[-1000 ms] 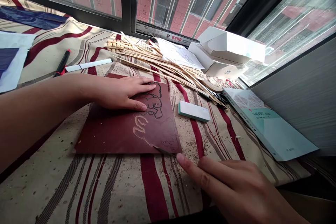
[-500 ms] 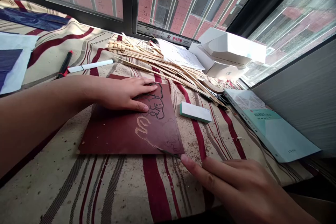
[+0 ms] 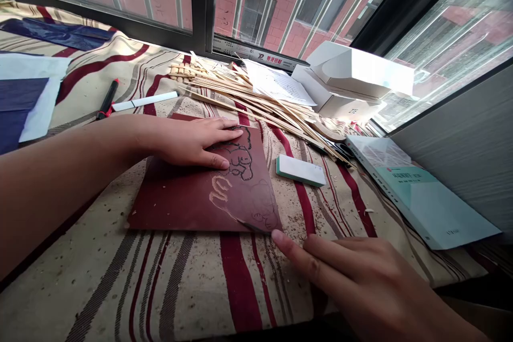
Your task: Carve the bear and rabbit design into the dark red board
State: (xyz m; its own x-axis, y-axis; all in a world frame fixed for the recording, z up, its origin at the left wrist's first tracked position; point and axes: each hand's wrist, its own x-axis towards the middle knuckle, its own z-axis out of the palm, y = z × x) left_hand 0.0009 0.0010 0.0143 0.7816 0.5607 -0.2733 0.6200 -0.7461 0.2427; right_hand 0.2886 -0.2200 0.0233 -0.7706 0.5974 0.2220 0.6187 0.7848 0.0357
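Work piece: a dark red carving block [image 3: 176,203], thin and flat, lies on a striped cloth [image 3: 76,288] below the window, with pale carved lines in its lower part and a dark outlined figure above them.

Left hand [image 3: 188,144]: open, fingers spread and laid flat on the upper part of the block, bearing down without gripping. Right hand [image 3: 344,272]: fingers extended and loosely together, the index fingertip just beside the block's near right corner. A small carving blade [image 3: 250,226] shows at that corner with its tip on the surface. Its handle is hidden, so whether the right hand is gripping it cannot be confirmed.

Handling assessment: the block is judged light and somewhat flexible, with a smooth face likely to slide on cloth, so it needs steady flat pressure from above. It is best taken by its bare left part, clear of the cut lines.

Surroundings: wood shavings [image 3: 304,224] are scattered over the cloth. A green-and-white eraser [image 3: 300,170] lies right of the block, with a teal book [image 3: 425,197] beyond it. Bamboo strips [image 3: 248,99], white cardboard boxes [image 3: 352,77] and a black marker [image 3: 107,99] sit further back
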